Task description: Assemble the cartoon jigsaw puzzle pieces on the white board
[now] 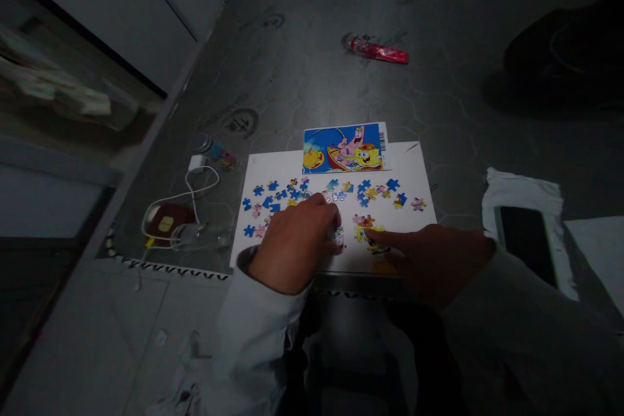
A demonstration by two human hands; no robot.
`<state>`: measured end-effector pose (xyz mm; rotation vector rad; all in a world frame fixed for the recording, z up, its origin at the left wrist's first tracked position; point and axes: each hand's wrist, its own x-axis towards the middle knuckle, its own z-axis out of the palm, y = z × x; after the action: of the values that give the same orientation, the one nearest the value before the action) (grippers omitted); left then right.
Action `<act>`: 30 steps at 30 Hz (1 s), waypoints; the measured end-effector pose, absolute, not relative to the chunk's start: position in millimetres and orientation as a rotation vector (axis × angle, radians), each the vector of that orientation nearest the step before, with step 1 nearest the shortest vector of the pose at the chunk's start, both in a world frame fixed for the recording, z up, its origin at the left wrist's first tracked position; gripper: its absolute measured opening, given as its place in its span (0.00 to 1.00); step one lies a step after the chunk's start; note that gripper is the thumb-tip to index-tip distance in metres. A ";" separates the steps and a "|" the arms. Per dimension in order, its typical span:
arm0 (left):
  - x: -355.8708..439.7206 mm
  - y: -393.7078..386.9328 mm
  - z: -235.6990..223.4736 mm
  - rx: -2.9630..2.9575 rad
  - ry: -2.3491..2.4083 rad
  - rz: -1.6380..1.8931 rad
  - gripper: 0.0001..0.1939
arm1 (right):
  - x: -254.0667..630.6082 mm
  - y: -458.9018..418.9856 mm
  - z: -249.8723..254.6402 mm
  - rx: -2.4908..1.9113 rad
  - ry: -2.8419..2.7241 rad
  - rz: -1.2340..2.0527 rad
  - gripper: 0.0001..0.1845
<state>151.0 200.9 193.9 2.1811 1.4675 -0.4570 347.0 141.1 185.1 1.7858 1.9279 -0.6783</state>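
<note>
Yellow puzzle cluster (363, 232) sits on the white board (404, 214), right of centre; my right hand (429, 253) touches it with 1 extended finger, other fingers unclear (dim feed, sorry). My left hand (299, 240) curls over a small puzzle section (339, 235) just left; can't tell if it grips. Loose pieces (281, 195) lie beyond, then the cartoon card (344, 148) overlapping the far edge. Phone (526, 242) at right.
</note>
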 end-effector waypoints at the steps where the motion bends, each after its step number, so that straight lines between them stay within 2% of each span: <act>1: 150.8 200.9 192.8 2.186 1.453 -0.443 0.18 | 346.3 143.1 187.7 1.759 1.899 -0.697 0.33; 7: 146.5 202.2 185.9 2.182 1.416 -0.326 0.16 | 346.2 149.4 192.1 1.678 1.845 -0.735 0.34; 12: 148.6 201.7 189.1 2.161 1.408 -0.309 0.23 | 346.3 149.1 193.0 1.672 1.834 -0.723 0.34; 17: 153.9 202.8 194.5 2.194 1.380 -0.405 0.16 | 348.5 151.0 193.1 1.622 1.861 -0.793 0.35; 27: 148.8 203.0 187.8 2.137 1.286 -0.353 0.14 | 348.2 152.8 190.4 1.620 1.826 -0.766 0.34; 30: 147.9 203.1 184.4 2.131 1.280 -0.371 0.08 | 349.1 152.4 190.1 1.652 1.853 -0.738 0.33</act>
<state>147.9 203.1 184.4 2.1310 1.2798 -0.3710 349.1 152.4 190.1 1.6524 1.8528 -0.7377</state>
